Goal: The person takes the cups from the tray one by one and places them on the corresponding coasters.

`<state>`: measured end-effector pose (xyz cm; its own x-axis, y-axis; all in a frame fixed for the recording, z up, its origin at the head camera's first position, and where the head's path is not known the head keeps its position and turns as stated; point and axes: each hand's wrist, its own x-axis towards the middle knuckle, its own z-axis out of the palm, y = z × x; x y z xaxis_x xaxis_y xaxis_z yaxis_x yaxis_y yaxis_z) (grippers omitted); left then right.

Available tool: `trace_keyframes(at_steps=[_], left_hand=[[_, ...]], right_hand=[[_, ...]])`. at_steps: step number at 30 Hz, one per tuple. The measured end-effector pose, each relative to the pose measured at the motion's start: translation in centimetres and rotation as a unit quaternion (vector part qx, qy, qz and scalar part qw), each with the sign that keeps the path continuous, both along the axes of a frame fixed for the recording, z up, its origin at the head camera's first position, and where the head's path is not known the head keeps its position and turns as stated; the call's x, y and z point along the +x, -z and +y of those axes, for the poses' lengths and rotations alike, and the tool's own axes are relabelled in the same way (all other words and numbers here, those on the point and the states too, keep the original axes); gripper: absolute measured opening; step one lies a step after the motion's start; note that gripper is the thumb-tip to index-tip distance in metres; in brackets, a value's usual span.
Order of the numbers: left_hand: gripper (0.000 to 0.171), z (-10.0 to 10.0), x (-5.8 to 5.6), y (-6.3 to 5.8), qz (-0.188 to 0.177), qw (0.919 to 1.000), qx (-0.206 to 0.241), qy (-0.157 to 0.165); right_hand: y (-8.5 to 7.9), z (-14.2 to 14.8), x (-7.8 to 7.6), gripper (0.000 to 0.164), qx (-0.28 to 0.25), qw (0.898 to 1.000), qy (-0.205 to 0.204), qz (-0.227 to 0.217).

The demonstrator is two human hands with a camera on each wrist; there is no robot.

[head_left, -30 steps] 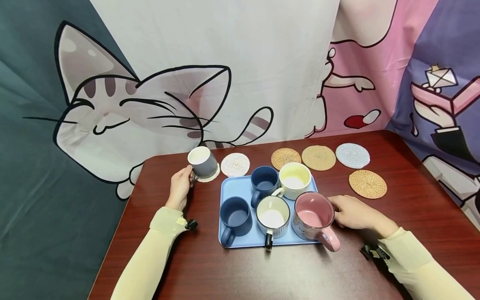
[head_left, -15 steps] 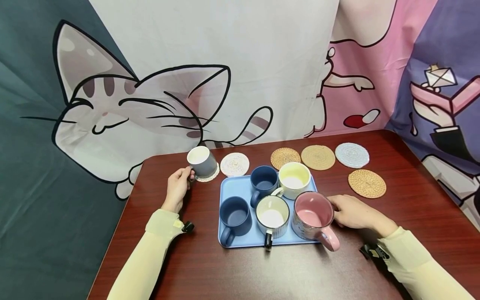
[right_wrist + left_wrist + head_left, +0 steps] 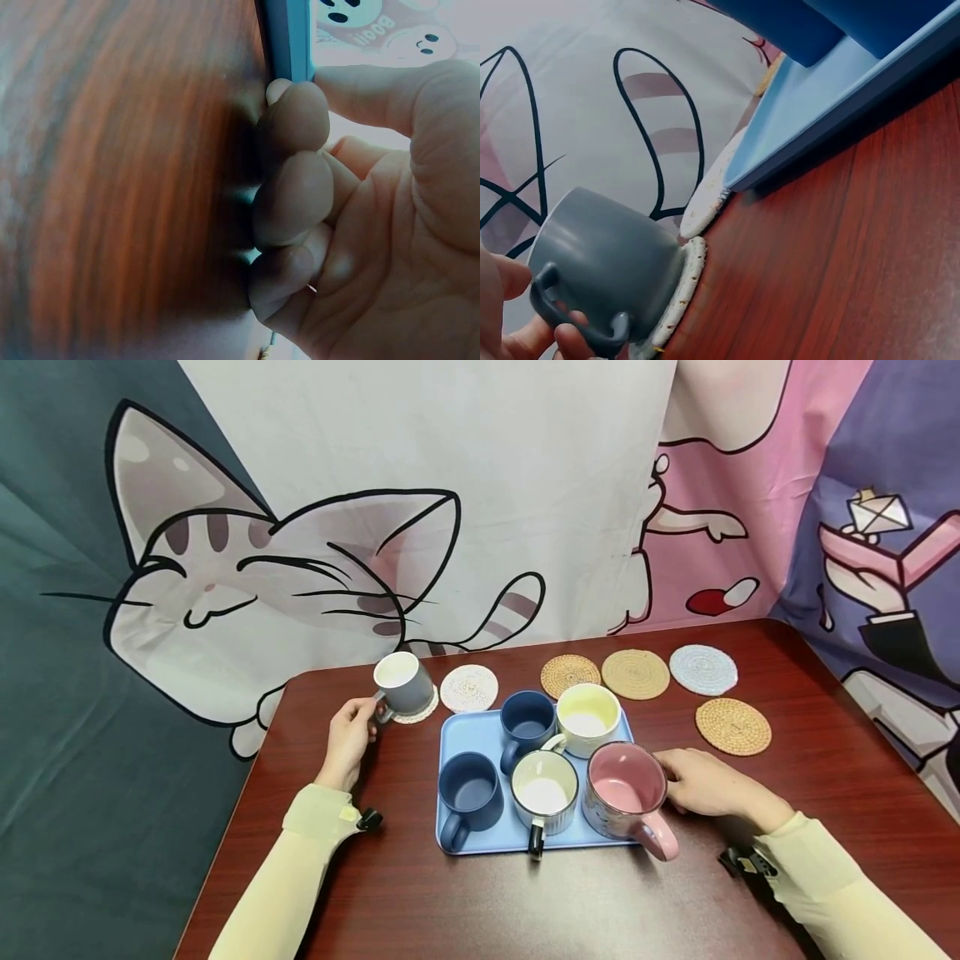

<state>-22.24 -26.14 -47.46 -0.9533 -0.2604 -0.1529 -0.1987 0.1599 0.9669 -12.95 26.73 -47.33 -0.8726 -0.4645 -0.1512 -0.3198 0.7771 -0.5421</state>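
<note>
A grey mug (image 3: 408,687) with a white inside stands on a pale round coaster (image 3: 420,715) at the table's back left. My left hand (image 3: 349,735) is at its handle (image 3: 585,326); in the left wrist view the thumb (image 3: 510,277) stands apart from the handle, while fingertips are close to or touching it. My right hand (image 3: 701,783) pinches the right edge of a light blue tray (image 3: 468,727), thumb against the edge and fingers curled. On that tray are two navy mugs (image 3: 471,792), a yellow mug (image 3: 589,720), a white mug with a black handle (image 3: 545,793) and a large pink mug (image 3: 626,789).
A speckled white coaster (image 3: 469,689) lies beside the grey mug's coaster. Behind and right of the tray are woven tan coasters (image 3: 636,675) and a pale blue one (image 3: 703,670). A cartoon-printed cloth (image 3: 525,510) hangs along the back of the brown table (image 3: 540,910).
My left hand has drawn slightly left and toward me, its grip on the grey mug's handle loosening, and more of the handle shows. The mug, tray and right hand stay put.
</note>
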Motion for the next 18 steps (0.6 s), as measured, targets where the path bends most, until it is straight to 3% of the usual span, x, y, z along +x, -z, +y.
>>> trace_keyframes(at_steps=[9,18], left_hand=[[0.031,-0.6,1.1,-0.9,-0.010,0.9997,-0.024,0.004],[0.024,0.2,3.1,-0.5,0.040,0.9971,-0.044,-0.047]], right_hand=[[0.0,0.0,0.0,0.020,0.002,1.000,-0.004,0.006],[-0.2,-0.1,0.0,0.020,0.001,1.000,-0.006,0.011]])
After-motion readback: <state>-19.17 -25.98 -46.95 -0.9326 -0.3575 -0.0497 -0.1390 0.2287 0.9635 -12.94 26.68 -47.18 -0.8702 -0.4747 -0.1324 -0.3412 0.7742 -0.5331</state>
